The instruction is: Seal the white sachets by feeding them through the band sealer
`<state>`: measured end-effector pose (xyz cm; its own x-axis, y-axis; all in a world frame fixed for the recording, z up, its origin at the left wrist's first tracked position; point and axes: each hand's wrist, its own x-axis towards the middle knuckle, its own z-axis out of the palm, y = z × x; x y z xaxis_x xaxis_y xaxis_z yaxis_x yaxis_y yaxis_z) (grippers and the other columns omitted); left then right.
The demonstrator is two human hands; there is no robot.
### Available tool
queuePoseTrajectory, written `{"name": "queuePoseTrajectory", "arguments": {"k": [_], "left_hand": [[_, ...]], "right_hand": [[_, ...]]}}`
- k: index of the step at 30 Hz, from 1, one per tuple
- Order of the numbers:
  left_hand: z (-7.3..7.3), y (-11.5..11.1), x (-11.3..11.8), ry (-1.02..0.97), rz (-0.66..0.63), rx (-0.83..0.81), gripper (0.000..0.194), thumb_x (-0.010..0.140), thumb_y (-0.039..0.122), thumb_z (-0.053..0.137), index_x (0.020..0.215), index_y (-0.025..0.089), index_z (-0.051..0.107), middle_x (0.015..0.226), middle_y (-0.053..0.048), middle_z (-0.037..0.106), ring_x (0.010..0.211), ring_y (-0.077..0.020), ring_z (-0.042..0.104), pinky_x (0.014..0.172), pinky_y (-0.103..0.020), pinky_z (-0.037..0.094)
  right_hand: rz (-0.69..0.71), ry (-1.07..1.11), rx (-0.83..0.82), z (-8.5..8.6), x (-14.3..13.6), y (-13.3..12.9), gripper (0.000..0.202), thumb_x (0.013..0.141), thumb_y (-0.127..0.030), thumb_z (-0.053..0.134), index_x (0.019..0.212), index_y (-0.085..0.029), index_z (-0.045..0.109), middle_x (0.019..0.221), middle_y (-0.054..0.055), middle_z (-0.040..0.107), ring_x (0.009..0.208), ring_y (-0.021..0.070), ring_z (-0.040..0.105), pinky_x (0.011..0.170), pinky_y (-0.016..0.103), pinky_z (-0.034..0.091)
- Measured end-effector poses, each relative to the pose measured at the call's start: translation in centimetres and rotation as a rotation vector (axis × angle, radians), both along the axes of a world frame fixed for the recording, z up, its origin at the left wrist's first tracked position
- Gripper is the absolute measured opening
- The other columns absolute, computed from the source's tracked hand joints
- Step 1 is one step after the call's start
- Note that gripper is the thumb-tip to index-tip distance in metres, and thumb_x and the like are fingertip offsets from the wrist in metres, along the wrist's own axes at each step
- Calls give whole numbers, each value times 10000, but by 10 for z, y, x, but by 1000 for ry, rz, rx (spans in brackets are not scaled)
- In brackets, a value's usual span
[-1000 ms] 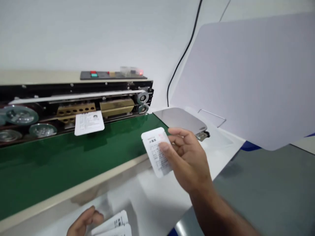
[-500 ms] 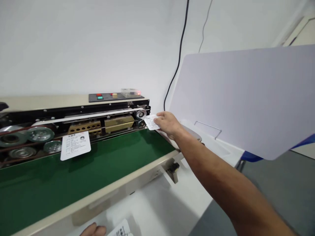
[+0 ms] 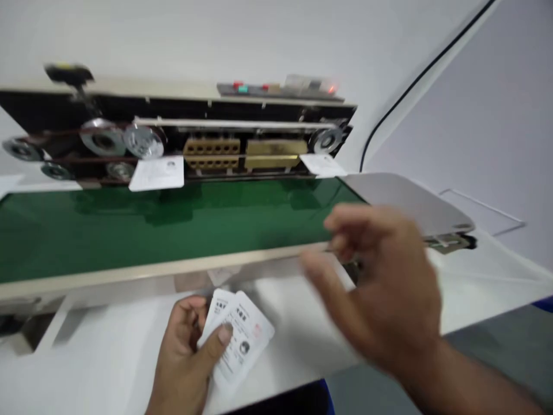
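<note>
Two white printed sachets (image 3: 254, 323) lie fanned in my left hand (image 3: 185, 351), the thumb pressed over them, below the front edge of the belt. My right hand (image 3: 384, 288) is blurred, in the air before the belt's right end, thumb and fingers apart with nothing between them. One white sachet (image 3: 322, 165) sits at the right-end roller of the band sealer (image 3: 276, 154), its edge in the machine. Another sachet (image 3: 158, 174) sticks out farther left along the machine, over the green conveyor belt (image 3: 216, 222).
Metal wheels (image 3: 144, 140) and brass blocks (image 3: 211, 153) line the machine's front. Buttons sit on a control panel (image 3: 276, 89) on top. A grey plate (image 3: 401, 199) extends at the right end. A black cable (image 3: 415, 83) runs down the wall.
My right hand has let go of the sachet at the right roller and drawn back toward me. My left hand with its sachets has come fully into view as the camera turned.
</note>
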<state>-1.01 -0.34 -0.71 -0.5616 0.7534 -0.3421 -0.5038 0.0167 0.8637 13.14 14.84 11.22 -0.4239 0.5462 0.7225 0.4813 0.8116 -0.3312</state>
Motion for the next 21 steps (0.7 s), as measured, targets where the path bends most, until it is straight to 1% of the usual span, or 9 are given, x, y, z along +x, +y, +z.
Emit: {"name": "queuePoseTrajectory", "arguments": {"k": [2, 3, 6, 9, 12, 14, 16, 18, 21], "left_hand": [[3, -2, -3, -59, -24, 13, 437, 751, 349, 808, 1021, 259, 477, 891, 20, 662, 809, -149, 640, 691, -249, 548], [5, -2, -4, -82, -23, 24, 412, 753, 329, 808, 998, 252, 486, 875, 17, 684, 782, -150, 650, 677, -251, 548], [11, -3, -4, -178, -24, 43, 329, 770, 277, 794, 961, 220, 532, 831, 11, 708, 699, -130, 650, 660, -251, 549], [17, -4, -2, -336, -57, 7, 235, 830, 244, 734, 1003, 211, 577, 833, 8, 700, 701, -100, 651, 688, -216, 536], [21, -4, 0, -446, -50, -8, 116, 885, 216, 658, 980, 224, 592, 838, 16, 692, 723, -85, 654, 684, -179, 525], [21, -3, 0, -465, -6, -7, 81, 880, 209, 661, 917, 222, 590, 845, 18, 690, 731, -87, 656, 689, -184, 530], [20, -2, 0, -471, 24, 0, 106, 866, 218, 679, 869, 220, 574, 849, 16, 686, 735, -97, 657, 685, -200, 536], [17, -2, 0, -485, 24, 13, 115, 864, 240, 682, 875, 230, 568, 793, 22, 670, 717, -108, 652, 656, -204, 528], [10, -5, -1, -558, -21, -32, 176, 826, 303, 727, 854, 242, 564, 646, 56, 621, 577, -96, 604, 544, -178, 473]], "right_hand": [[226, -87, -198, -33, 1, -38, 476, 850, -378, 659, 1246, -230, 439, 1042, 95, 511, 873, 257, 527, 708, 412, 492], [288, -101, -325, -48, 1, -51, 549, 842, -396, 667, 1291, -232, 398, 1101, 107, 494, 927, 270, 523, 739, 426, 500], [305, -60, -684, -85, -5, -70, 655, 816, -396, 694, 1341, -252, 330, 1154, 97, 494, 951, 260, 538, 789, 449, 515], [310, 3, -962, -100, -10, -70, 651, 831, -338, 691, 1353, -277, 307, 1114, 68, 564, 899, 222, 590, 782, 427, 539], [356, 117, -1162, -104, -12, -70, 588, 892, -304, 638, 1368, -294, 292, 1108, 58, 606, 918, 204, 627, 784, 403, 563], [366, 219, -1208, -106, -9, -72, 546, 915, -297, 622, 1361, -309, 308, 1147, 55, 597, 968, 194, 627, 817, 386, 568], [353, 331, -1204, -103, -4, -73, 510, 931, -300, 619, 1352, -328, 332, 1178, 45, 582, 1000, 173, 622, 849, 350, 570], [345, 424, -1187, -93, 5, -70, 484, 947, -295, 610, 1353, -343, 352, 1174, 35, 590, 979, 150, 635, 843, 309, 581], [295, 519, -1075, -61, 25, -53, 493, 941, -276, 627, 1356, -343, 369, 1080, 24, 638, 875, 138, 673, 736, 257, 606]]}}
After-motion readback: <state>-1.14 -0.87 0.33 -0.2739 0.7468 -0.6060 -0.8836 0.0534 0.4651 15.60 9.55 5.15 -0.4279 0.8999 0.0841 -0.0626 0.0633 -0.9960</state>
